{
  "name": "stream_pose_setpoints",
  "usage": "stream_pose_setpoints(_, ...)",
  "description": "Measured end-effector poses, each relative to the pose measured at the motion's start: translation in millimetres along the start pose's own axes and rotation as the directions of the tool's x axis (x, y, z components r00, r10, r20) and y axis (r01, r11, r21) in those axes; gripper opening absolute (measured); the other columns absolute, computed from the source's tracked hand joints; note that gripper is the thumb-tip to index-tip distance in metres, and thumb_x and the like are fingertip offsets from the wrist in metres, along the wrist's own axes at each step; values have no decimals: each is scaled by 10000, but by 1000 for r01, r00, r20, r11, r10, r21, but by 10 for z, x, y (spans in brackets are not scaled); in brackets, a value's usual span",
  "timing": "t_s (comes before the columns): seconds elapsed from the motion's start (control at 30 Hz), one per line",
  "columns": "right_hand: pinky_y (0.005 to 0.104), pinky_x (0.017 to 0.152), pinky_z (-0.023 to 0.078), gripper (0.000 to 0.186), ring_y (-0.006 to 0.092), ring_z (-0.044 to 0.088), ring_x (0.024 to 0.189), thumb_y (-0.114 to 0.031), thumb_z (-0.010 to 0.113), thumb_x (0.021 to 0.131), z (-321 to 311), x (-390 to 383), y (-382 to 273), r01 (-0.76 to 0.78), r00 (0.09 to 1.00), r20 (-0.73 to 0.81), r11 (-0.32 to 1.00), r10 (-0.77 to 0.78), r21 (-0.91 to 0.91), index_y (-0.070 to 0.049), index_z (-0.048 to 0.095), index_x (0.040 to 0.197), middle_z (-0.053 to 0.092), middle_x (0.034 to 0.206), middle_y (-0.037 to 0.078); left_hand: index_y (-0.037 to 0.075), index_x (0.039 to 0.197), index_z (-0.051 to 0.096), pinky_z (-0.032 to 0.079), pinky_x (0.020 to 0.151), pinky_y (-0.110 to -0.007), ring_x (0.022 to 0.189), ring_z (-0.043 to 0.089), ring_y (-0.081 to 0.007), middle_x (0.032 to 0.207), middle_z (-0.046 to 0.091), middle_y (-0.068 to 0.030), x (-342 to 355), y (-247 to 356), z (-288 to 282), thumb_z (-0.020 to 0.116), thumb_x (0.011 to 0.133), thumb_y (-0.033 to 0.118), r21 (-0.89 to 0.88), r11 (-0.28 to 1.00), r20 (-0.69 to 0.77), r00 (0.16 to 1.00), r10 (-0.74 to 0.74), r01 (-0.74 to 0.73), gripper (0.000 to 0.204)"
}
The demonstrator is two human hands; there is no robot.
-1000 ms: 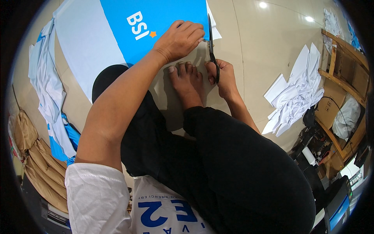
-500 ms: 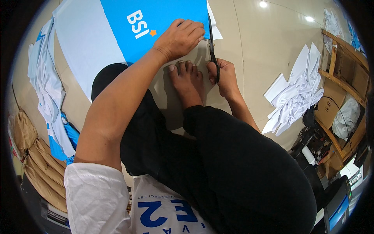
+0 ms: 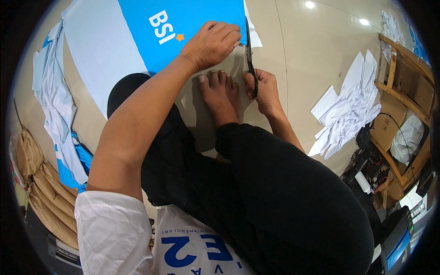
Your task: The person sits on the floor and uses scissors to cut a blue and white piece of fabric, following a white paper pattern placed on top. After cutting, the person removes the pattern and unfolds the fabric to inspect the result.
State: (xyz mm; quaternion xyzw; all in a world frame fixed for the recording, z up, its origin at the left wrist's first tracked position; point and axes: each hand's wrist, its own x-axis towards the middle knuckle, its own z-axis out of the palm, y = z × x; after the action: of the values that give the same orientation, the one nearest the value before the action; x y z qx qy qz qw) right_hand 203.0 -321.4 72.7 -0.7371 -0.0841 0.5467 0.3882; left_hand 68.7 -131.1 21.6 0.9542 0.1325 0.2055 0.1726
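Note:
A sheet of blue and pale white fabric [image 3: 197,13], with white lettering and an orange star, lies on the floor before me. My left hand [image 3: 211,46] is closed on its near edge by the right corner, fingers curled and thumb underneath. My right hand [image 3: 267,91] grips black-handled scissors [image 3: 250,62], fingers in the handle loops. Their dark blades point away from me along the fabric's right side and look nearly closed. A narrow white strip [image 3: 254,36] shows just right of the blades. How far the blades reach into the cloth is hard to see.
My bare foot [image 3: 221,98] rests on the tiles between my hands, close to the fabric. Crumpled white cloth pieces [image 3: 346,112] lie to the right, before a wooden frame [image 3: 403,103] with cardboard. Blue and white cloth [image 3: 55,87] lies left, above brown folded material [image 3: 50,201].

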Motion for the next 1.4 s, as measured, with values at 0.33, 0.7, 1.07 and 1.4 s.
stream_pose_setpoints(0.33, 250, 485, 374, 204, 74, 514, 508, -168, 729, 956, -10, 1, 44, -3, 1000, 19, 1000, 4, -29, -58, 673, 794, 588, 629, -16, 87, 1128, 651, 453, 1114, -446, 1293, 624, -263, 1441, 653, -79, -15, -11, -5, 632, 1055, 199, -5, 1000, 11, 1000, -15, 16, 135)
stream_pose_setpoints(0.7, 255, 459, 371, 258, 79, 506, 482, -145, 739, 924, -9, 111, -9, 17, 1000, 21, 1000, -17, 20, -68, 635, 700, 579, 590, -9, 58, 1106, 650, 466, 1149, -475, 1358, 599, -313, 1442, 642, -140, 8, -24, -4, 660, 1041, 167, -53, 999, -38, 999, -4, 2, 127)
stream_pose_setpoints(1.07, 262, 469, 364, 251, 80, 500, 491, -144, 749, 915, -18, 126, -32, 20, 1000, 19, 1000, -20, -3, -64, 635, 706, 575, 588, -6, 58, 1104, 647, 463, 1152, -473, 1357, 600, -315, 1437, 643, -142, 14, -25, 26, 651, 1048, 178, -56, 998, -53, 999, 2, -5, 133)
stream_pose_setpoints(1.4, 262, 464, 361, 248, 79, 494, 487, -142, 749, 918, -27, 116, -16, 24, 1000, 15, 1000, -24, -3, -62, 638, 711, 570, 587, -10, 58, 1096, 645, 467, 1144, -470, 1355, 601, -312, 1435, 644, -137, 23, -19, 20, 652, 1046, 171, -55, 998, -50, 999, 3, -5, 123)
